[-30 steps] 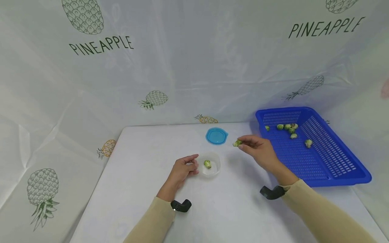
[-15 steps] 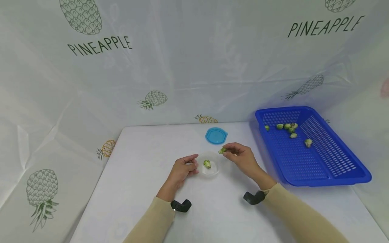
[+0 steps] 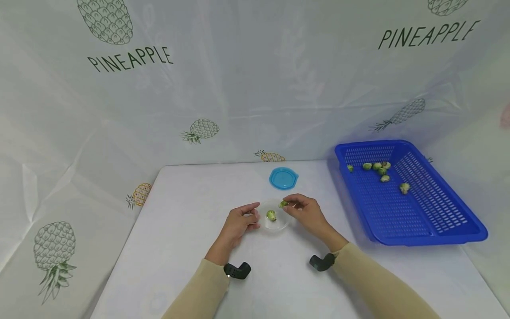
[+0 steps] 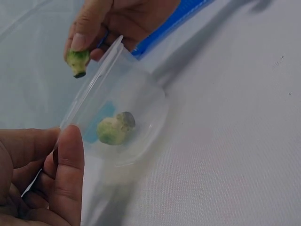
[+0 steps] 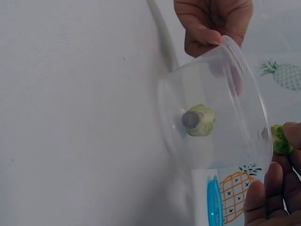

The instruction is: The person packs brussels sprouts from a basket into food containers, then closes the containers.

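My left hand (image 3: 238,225) pinches the rim of a clear plastic container (image 4: 148,103) at its left side, thumb and fingers on either side of the rim. Inside it, on the bottom, lies one Brussels sprout (image 5: 199,120), its cut stem showing through the wall in the right wrist view. A second Brussels sprout (image 4: 77,61) is between the thumb and fingers of my right hand (image 3: 308,215), just over the far right part of the container's rim. Its cut end points down toward the opening in the left wrist view.
A round blue lid (image 3: 283,178) lies on the white table (image 3: 191,199) behind the container. At the right stands a blue perforated basket (image 3: 394,217) with several Brussels sprouts (image 3: 376,166) in it, mostly toward its far end. A pineapple-printed sheet (image 3: 255,88) hangs behind the table.
My right hand has moved left and toward me with the Brussels sprout, from beside the basket to over the container's rim. My left hand has stayed on the container.
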{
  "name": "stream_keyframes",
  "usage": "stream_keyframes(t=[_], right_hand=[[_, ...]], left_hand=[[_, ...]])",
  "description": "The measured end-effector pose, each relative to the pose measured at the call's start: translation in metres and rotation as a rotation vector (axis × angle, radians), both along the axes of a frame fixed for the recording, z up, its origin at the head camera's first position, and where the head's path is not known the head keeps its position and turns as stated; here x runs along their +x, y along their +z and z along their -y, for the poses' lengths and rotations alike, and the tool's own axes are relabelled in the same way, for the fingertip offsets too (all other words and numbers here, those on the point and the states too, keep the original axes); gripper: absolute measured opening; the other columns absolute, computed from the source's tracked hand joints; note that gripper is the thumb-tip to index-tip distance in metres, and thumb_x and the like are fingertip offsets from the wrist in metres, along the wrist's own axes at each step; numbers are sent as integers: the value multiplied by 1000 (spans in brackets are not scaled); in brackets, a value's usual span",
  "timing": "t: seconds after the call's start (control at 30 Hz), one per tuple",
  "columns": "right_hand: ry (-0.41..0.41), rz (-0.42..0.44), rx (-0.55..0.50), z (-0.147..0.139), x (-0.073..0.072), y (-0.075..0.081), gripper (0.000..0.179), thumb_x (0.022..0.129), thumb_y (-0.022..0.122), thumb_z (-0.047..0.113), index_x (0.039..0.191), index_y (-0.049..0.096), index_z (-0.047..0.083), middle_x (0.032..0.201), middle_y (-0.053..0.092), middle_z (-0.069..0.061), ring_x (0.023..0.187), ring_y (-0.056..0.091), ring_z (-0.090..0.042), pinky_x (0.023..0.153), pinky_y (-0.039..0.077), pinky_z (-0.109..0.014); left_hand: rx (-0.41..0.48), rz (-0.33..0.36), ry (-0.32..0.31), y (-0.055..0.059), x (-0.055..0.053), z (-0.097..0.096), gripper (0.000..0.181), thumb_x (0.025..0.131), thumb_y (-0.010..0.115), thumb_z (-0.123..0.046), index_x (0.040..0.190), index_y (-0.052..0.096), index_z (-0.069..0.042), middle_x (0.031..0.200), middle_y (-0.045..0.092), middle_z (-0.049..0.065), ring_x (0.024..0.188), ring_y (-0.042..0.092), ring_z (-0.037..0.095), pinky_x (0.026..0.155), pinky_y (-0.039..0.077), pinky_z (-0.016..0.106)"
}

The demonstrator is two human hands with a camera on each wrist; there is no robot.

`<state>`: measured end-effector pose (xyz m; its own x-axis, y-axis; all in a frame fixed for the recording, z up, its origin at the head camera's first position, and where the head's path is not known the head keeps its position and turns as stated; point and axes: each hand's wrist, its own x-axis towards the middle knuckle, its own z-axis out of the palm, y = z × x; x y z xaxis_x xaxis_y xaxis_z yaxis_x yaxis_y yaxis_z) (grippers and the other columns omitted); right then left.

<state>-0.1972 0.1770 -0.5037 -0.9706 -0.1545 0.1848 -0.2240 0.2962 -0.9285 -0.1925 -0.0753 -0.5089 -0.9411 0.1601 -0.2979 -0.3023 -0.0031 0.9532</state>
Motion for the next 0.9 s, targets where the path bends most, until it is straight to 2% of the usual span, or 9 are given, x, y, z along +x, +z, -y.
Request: stream_keyframes(t=[0.2, 0.47, 0.63, 0.9], right_hand=[[-14, 1, 26, 2, -2, -4, 23, 91, 81, 8, 115, 77, 7, 98, 71, -8, 90, 61, -19, 73, 52, -21], [5, 11, 119, 1, -5, -8, 23, 91, 83, 12, 114, 79, 11, 98, 72, -4, 89, 61, -19, 75, 53, -24], [36, -33, 182, 1, -7, -9, 26, 89, 84, 12, 115, 80, 14, 101, 73, -1, 92, 58, -19, 77, 51, -27], [69, -101, 222, 2, -7, -9, 27, 88, 85, 10, 114, 80, 15, 102, 72, -3, 89, 56, -19, 73, 49, -26]], left_hand=[[-1, -1, -4, 0, 1, 0, 48, 97, 69, 3, 144, 64, -4, 111, 59, 6, 89, 64, 13, 77, 65, 22], [-7, 6, -5, 2, 0, -2, 47, 98, 69, 1, 145, 64, -5, 112, 59, 6, 89, 65, 13, 78, 65, 22], [-13, 12, -2, 4, 0, -3, 47, 99, 69, 1, 145, 64, -5, 113, 58, 6, 89, 64, 13, 78, 64, 21], [-10, 9, -8, 3, 0, -4, 46, 99, 69, 0, 145, 64, -4, 112, 58, 6, 89, 64, 13, 78, 65, 22]])
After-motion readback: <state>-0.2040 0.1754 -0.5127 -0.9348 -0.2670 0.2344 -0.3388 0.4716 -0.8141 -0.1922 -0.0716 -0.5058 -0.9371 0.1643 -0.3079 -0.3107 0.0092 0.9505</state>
